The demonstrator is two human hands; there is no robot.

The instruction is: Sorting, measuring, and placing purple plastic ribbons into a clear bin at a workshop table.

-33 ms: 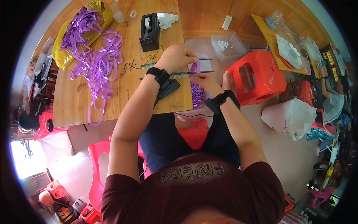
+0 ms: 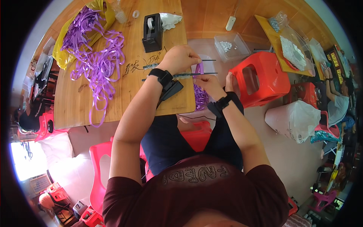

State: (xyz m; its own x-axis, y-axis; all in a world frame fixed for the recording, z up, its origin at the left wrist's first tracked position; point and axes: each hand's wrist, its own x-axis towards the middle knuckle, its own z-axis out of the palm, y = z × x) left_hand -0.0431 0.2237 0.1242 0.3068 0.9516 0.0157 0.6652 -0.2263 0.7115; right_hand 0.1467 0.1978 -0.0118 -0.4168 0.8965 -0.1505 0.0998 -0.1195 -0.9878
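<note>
Two thin dark rods stick out past the right edge of the wooden table. A short stretch of purple ribbon lies across them. My left hand reaches over the table edge, its fingertips pinched at the ribbon's far end by the far rod. Beside the near rod, my right hand pinches the ribbon's near end between thumb and finger. Black bands circle both wrists. Below the hands, a heap of purple ribbon pieces lies in a clear bin. A dark stapler-like tool rests by my left wrist.
Loose purple ribbon spills from a yellow bag on the table's left. A black tape dispenser stands at the back. To the right are a red stool, a clear box of white pieces and a white sack.
</note>
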